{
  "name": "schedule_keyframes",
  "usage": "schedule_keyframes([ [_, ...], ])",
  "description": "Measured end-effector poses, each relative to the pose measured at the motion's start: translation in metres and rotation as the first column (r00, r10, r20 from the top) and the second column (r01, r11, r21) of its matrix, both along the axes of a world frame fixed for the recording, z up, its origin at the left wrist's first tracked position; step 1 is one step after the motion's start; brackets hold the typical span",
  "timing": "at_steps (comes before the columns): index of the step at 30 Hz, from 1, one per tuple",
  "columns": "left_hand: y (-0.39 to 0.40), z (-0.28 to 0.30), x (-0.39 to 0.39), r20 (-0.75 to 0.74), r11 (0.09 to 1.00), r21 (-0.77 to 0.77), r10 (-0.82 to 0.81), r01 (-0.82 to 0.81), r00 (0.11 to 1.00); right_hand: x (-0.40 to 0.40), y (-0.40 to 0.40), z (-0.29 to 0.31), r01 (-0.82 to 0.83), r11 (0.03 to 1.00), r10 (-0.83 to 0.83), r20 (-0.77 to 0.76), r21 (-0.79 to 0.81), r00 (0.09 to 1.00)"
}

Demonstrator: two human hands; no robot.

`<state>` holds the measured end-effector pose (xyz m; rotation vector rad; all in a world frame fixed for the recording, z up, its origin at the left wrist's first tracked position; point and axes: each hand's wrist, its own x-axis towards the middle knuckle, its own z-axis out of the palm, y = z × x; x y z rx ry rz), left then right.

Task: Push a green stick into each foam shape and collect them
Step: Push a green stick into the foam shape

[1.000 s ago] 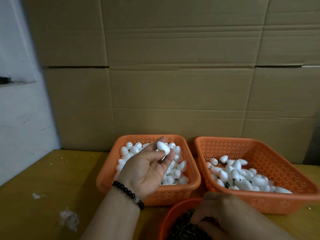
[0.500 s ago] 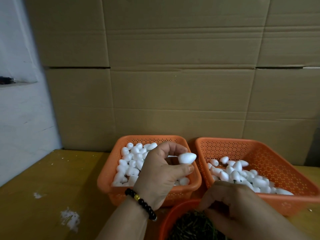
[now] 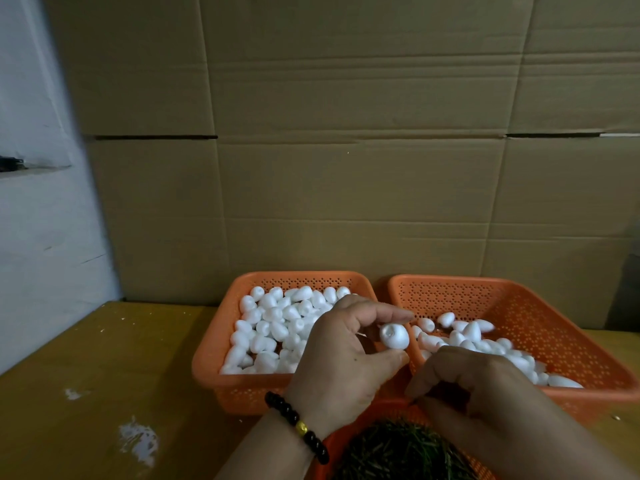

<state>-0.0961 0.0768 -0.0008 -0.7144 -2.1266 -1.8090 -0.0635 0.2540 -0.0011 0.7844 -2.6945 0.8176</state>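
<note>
Left hand (image 3: 341,355) pinches a foam shape (image 3: 394,336), hole facing the viewer. Right hand (image 3: 485,393), at 5 o'clock, curls over the sticks (image 3: 391,455); its grasp cannot be told. Next, judged: aim a stick at the hole.

Two baskets side by side on table (image 3: 104,368), backed against cardboard wall (image 3: 346,168). Left basket (image 3: 207,362) filled with foam shapes (image 3: 273,327). Right basket (image 3: 554,327) holds smaller pile of foam pieces (image 3: 471,332), toward its near left part. Third container (image 3: 332,445) of sticks (image 3: 398,452) set nearest, in front of gap between baskets. Left hand (image 3: 343,362) over left basket's right end, one foam shape (image 3: 394,336) held between baskets. Right hand (image 3: 478,393) over stick container. Foam crumbs (image 3: 138,441) on table, left of containers.
</note>
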Motion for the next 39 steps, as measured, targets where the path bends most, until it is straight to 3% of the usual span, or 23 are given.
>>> schedule_keyframes([
  [6,0.000,-0.003,0.002,0.029,0.996,-0.083,-0.010,0.012,1.000,0.004,0.000,0.004,0.119,0.992,-0.123,-0.149,-0.036,0.981],
  [9,0.002,-0.006,0.001,0.100,0.999,-0.014,-0.031,0.032,0.995,0.005,0.001,0.007,0.110,0.986,-0.125,-0.113,-0.129,0.986],
  [13,0.003,-0.007,0.000,0.085,1.000,-0.009,-0.002,0.003,0.996,0.005,0.002,0.009,0.093,0.959,-0.110,-0.050,-0.267,0.993],
  [24,0.000,-0.006,0.000,0.114,0.997,0.009,-0.072,0.071,0.991,0.004,0.002,0.016,0.062,0.698,-0.024,0.063,-0.713,0.998],
  [30,-0.004,-0.007,0.000,0.137,0.987,0.077,-0.151,0.142,0.979,0.003,0.000,0.016,0.115,0.664,-0.123,0.044,-0.739,0.991],
  [39,-0.003,-0.007,-0.003,0.147,0.965,0.172,-0.226,0.201,0.963,0.004,-0.002,0.014,0.167,0.765,-0.223,-0.014,-0.622,0.975],
])
